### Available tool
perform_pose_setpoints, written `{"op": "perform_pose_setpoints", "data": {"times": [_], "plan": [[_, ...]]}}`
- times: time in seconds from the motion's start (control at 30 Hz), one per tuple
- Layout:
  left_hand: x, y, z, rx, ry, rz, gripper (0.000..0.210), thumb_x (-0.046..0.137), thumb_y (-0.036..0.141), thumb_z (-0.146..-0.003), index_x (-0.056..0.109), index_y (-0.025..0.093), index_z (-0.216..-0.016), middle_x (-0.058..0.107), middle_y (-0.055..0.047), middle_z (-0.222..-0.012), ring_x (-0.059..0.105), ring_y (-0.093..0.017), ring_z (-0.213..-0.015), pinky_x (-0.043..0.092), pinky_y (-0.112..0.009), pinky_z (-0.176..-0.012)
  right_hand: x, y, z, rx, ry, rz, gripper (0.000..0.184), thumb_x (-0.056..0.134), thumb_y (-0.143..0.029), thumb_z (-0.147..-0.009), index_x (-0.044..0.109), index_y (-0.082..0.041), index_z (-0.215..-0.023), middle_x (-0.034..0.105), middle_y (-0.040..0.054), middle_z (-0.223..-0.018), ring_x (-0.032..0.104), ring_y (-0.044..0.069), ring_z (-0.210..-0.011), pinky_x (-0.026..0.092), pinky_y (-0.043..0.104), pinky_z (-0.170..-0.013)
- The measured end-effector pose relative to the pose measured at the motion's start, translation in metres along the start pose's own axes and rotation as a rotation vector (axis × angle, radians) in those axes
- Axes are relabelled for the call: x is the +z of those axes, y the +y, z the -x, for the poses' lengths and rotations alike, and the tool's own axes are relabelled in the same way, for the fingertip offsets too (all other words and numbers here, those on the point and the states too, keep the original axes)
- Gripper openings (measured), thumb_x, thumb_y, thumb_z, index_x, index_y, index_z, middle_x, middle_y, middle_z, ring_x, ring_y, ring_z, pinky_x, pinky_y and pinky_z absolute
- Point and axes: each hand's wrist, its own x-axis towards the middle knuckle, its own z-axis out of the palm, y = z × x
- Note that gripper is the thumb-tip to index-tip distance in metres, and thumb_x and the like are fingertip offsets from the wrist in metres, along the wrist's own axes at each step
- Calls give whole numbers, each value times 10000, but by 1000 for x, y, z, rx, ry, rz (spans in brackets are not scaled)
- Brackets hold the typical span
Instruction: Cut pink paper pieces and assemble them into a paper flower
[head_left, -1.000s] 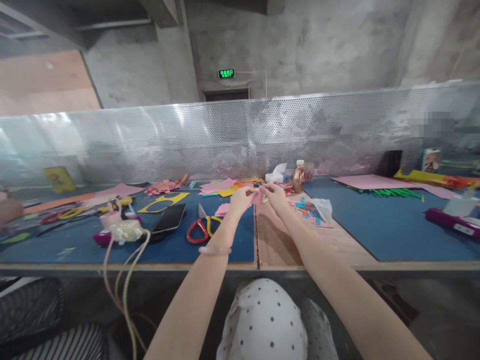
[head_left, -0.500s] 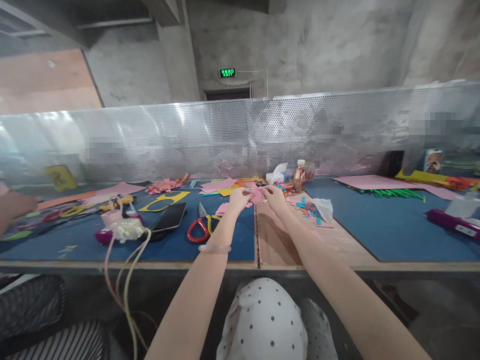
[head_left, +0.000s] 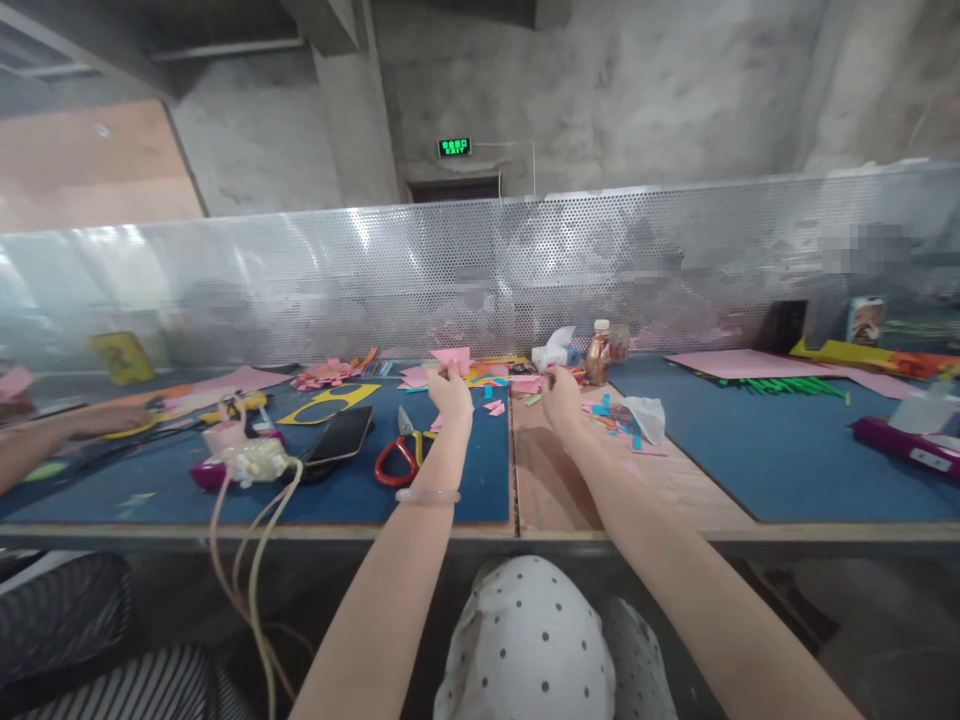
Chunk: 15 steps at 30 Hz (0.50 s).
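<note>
Hands well apart. Left hand (head_left: 451, 394) pinches pink paper piece (head_left: 454, 355), held up beyond scissors (head_left: 394, 466), slightly to right. Right hand (head_left: 562, 402) beyond scissors, farther right; fingertips near pink scrap (head_left: 525, 384), grip cannot be told. Black phone (head_left: 343, 434) just left of scissors; pink flower (head_left: 322, 375) beyond, leftward; white-capped bottle (head_left: 598, 355) beyond, well to right.

1. Left hand (head_left: 451, 396) and right hand (head_left: 562, 402): bare.
2. Left forearm (head_left: 375, 612): bare but for one bracelet (head_left: 427, 496), a smooth, rounded, pale band, faintly pinkish.
3. Right forearm (head_left: 675, 560): bare along its visible length.
4. Lap: white garment (head_left: 532, 640), small dark round dots, widely spaced; soft folds.
</note>
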Motion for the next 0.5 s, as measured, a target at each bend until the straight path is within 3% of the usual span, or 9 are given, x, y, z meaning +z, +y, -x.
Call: {"op": "perform_pose_setpoints", "data": {"times": [0.1, 0.2, 0.33, 0.5], "plan": [[-4, 15, 13, 227, -35, 16, 152, 415, 326, -835, 463, 183, -855, 570, -84, -867, 548, -181, -831, 379, -275, -778, 13, -24, 15, -373, -273, 155, 260, 416, -124, -776, 634, -167, -911, 627, 133, -922, 508, 251, -935, 365, 372, -848], [-6, 25, 26, 403, -209, 41, 143, 454, 340, -825, 475, 202, -856, 566, -65, -827, 544, -185, -828, 363, -266, -791, 32, -43, 31, -668, -578, 181, 283, 461, -114, -739, 642, -172, -949, 634, 118, -965, 476, 263, -1025, 361, 377, -875], [-4, 22, 29, 416, -297, 18, 151, 480, 359, -812, 490, 210, -837, 572, -56, -805, 548, -189, -803, 365, -269, -762, 46, -51, 50, -787, -735, 164, 322, 470, -121, -735, 637, -188, -1002, 627, 91, -1048, 454, 258, -1082, 329, 399, -931], [-3, 15, 20, 461, -349, -109, 167, 467, 360, -819, 504, 198, -826, 593, -34, -741, 551, -158, -649, 385, -253, -650, 44, -57, 63, -774, -798, -26, 309, 496, -191, -757, 606, -182, -1045, 613, 72, -1079, 504, 231, -1030, 377, 376, -911]]}}
